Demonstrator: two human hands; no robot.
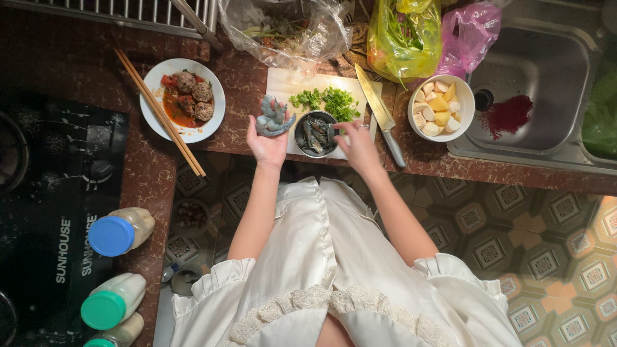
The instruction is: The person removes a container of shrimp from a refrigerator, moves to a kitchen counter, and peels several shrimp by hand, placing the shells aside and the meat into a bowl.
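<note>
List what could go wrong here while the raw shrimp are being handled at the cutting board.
1. The knife lies on the cutting board beside the right hand, blade bare; a sideways reach might brush it.
2. The left hand holds raw shrimp near the chopped greens and the plate of meatballs; drips could land on them.
3. The chopsticks overhang the counter edge and could be knocked off.

Grey raw shrimp [275,117], small metal bowl [315,134]

Left hand [267,144] holds grey raw shrimp [274,117] above the counter [257,80]; right hand [357,146] reaches into the metal bowl [315,133], cutting board [289,83] at 12 o'clock.
</note>
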